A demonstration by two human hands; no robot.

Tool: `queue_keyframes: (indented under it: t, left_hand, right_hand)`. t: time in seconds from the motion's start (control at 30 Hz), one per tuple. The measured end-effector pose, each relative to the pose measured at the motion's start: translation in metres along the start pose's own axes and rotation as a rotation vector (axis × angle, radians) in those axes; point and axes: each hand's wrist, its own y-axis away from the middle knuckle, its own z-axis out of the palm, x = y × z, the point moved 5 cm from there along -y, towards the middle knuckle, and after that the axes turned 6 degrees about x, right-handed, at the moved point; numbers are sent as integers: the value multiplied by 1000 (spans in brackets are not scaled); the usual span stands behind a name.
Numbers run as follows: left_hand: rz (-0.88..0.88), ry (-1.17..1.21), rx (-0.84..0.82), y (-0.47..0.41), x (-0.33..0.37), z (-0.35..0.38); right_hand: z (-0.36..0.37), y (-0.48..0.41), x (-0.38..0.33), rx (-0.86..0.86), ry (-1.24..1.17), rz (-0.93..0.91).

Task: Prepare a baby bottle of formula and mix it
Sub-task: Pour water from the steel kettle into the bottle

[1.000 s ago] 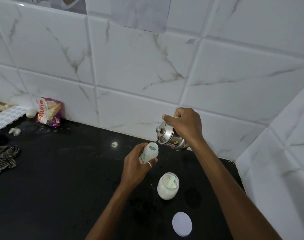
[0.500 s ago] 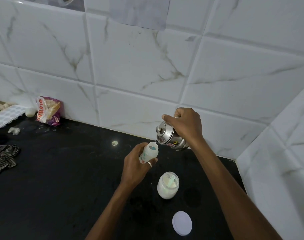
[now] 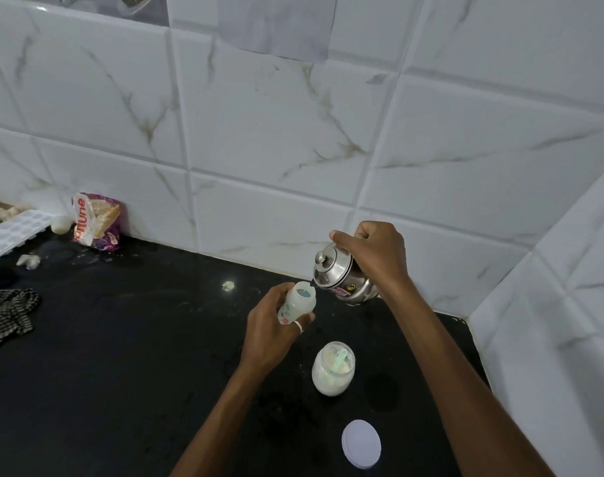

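My left hand [image 3: 271,330] grips a small white baby bottle [image 3: 299,302] with its open mouth up, held above the black counter [image 3: 104,366]. My right hand [image 3: 374,254] holds a steel kettle [image 3: 340,278] with a knobbed lid, tilted left so its spout touches the bottle's mouth. An open glass jar of white formula powder [image 3: 333,368] with a pale green scoop inside stands on the counter below my hands. Its white lid [image 3: 361,443] lies flat nearer to me.
A snack packet [image 3: 97,222] leans on the tiled wall [image 3: 293,139] at the back left, beside a white ice tray [image 3: 10,234]. A checked cloth [image 3: 8,313] lies at the left edge. A tiled side wall [image 3: 569,339] closes the right.
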Motion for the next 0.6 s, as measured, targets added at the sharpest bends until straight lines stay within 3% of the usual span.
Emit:
queue_keyframes:
  t: [0.6]
  left_hand:
    - [-35, 17, 22, 2, 3, -2]
  right_hand:
    - [10, 11, 66, -34, -509, 442]
